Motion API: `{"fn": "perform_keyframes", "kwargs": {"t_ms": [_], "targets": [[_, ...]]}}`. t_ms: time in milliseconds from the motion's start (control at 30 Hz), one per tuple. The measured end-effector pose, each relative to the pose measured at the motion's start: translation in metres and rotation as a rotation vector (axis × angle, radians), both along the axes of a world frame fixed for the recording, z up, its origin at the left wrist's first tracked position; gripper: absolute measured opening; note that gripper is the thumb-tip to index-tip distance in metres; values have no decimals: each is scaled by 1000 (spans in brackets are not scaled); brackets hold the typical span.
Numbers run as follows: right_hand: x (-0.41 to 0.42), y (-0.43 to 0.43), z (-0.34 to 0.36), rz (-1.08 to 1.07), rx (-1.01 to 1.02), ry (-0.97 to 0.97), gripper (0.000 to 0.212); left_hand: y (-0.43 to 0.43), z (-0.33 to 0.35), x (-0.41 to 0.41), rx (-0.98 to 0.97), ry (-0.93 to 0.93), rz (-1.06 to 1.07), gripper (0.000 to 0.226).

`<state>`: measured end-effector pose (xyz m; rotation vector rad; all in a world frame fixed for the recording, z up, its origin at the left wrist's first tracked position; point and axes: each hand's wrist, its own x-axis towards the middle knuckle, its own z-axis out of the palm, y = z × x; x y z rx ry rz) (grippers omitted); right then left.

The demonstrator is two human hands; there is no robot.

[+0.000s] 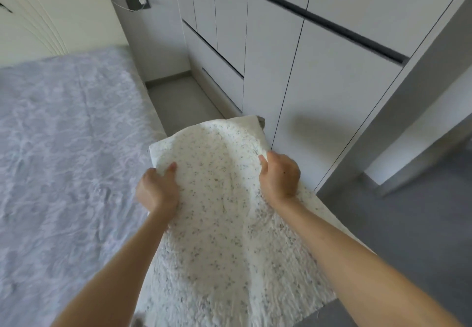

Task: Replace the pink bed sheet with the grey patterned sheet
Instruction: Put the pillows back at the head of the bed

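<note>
Fingers [171, 168] of the left hand [157, 191] are curling round the left edge of a white speckled rug [217, 211], with the thumb lying on top. The right hand [279, 177] is gripping the opposite edge the same way, its thumb pressing onto the pile. Both hands are holding the rug's far end raised and bowed, while its near end is trailing down toward the grey floor [408, 224]. The grey patterned sheet [66, 135] is lying spread over the bed at left, lightly creased and reaching up to the cream headboard [51, 12]. White wardrobe doors [332, 84] are standing behind the rug at right. A dark wall socket [137, 3] is sitting on the wall beside the headboard.
</note>
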<state>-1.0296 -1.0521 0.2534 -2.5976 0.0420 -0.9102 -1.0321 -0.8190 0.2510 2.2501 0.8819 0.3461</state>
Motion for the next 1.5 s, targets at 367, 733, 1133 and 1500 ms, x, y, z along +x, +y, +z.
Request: {"fn": "perform_keyframes", "kwargs": {"t_ms": [367, 733, 1133, 1500], "targets": [[158, -64, 47, 218, -10, -94, 47, -56, 61, 117, 30, -4, 15, 51], [382, -53, 87, 348, 6, -28, 54, -43, 105, 314, -16, -26, 88, 49], [661, 36, 104, 601, 32, -129, 40, 20, 119, 518, -24, -160, 409, 51], [861, 206, 85, 847, 12, -60, 40, 162, 104, 666, 43, -110, 627, 49]]}}
